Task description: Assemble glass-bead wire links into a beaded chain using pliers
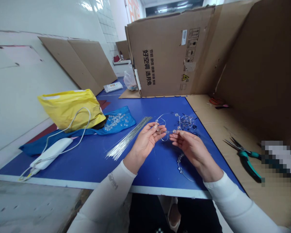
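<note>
Between my two hands is a thin wire loop with clear beads (167,132) strung along it, held above the blue table. My left hand (149,136) pinches the loop's left side between thumb and fingers, close to a bead. On the other side, my right hand (188,142) has its thumb and forefinger closed on the wire beside another bead. Below my right hand lies a second beaded wire ring (180,163), partly hidden by the wrist. A tangle of small wire pieces (188,122) sits just beyond the right hand.
A bundle of straight wires (128,139) lies left of my hands. Loose clear beads (116,121) rest on a blue cloth (128,116) near a yellow bag (72,108). A white power strip (52,152) with cord, pliers (247,161) and a tall cardboard box (169,58) surround the work area.
</note>
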Tool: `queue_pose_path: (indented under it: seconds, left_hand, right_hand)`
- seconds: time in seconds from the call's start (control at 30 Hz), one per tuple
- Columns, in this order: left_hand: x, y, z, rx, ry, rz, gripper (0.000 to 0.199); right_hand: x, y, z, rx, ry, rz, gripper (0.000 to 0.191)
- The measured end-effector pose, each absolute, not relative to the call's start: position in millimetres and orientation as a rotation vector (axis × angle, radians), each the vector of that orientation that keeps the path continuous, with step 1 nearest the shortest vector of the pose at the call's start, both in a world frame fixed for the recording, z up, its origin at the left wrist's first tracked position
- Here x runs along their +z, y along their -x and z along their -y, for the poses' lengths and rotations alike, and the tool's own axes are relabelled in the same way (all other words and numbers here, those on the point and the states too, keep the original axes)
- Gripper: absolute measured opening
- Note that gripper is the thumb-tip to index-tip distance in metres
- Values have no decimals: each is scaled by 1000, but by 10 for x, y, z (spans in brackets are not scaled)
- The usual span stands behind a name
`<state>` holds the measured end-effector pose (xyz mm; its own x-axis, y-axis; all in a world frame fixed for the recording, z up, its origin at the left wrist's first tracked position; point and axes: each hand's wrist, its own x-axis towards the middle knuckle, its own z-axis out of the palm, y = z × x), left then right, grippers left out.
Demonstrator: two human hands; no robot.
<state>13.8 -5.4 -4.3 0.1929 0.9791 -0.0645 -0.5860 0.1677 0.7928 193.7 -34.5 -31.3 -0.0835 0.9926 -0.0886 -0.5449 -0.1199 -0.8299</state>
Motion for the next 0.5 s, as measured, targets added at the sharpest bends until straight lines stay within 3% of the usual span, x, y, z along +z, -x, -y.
queue_pose_path:
  seconds: [0.5]
  left_hand:
    - [-28,-134,58,1244,-690,-679,9]
  right_hand:
    - [-284,-1931,349,1569,811,737,30]
